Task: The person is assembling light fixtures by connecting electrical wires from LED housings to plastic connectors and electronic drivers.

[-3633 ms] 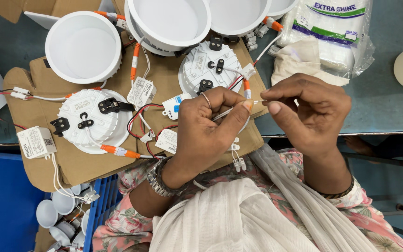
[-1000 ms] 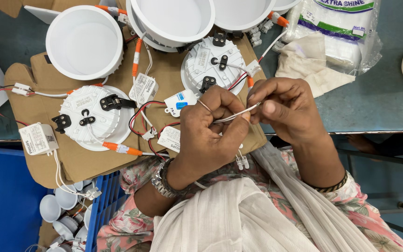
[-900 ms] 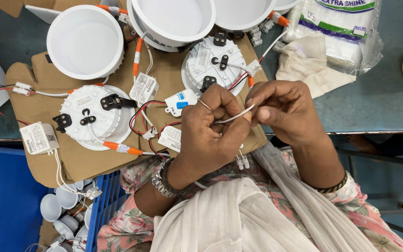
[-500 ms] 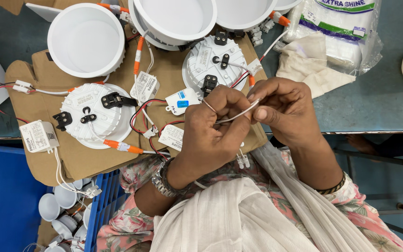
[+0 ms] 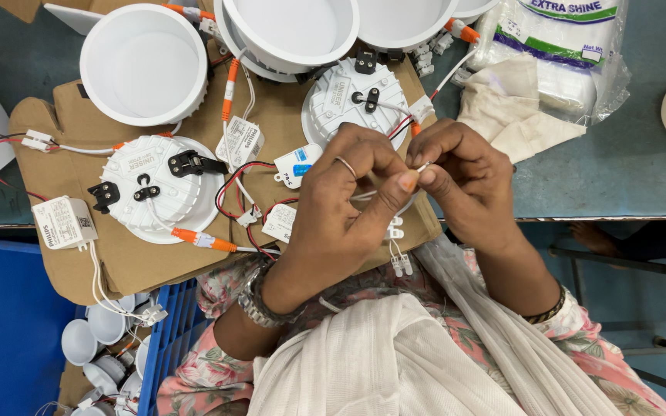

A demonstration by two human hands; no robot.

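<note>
Over cardboard (image 5: 140, 270), hands (image 5: 402, 192) closer, wire (image 5: 364, 196) shorter.

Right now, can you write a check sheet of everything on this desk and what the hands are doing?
Surface: brown cardboard sheet on a grey-green table.
Job's things: thin white wire pinched between both hands; round white lamp back behind them.
Clutter: another lamp back, white lamp housing, small white driver box, cloth, plastic packet.
Grippers: left hand and right hand touch at the fingertips.
Cables: red and black leads, orange-sleeved connector.
Surroundings: blue crate holding more lamps.
</note>
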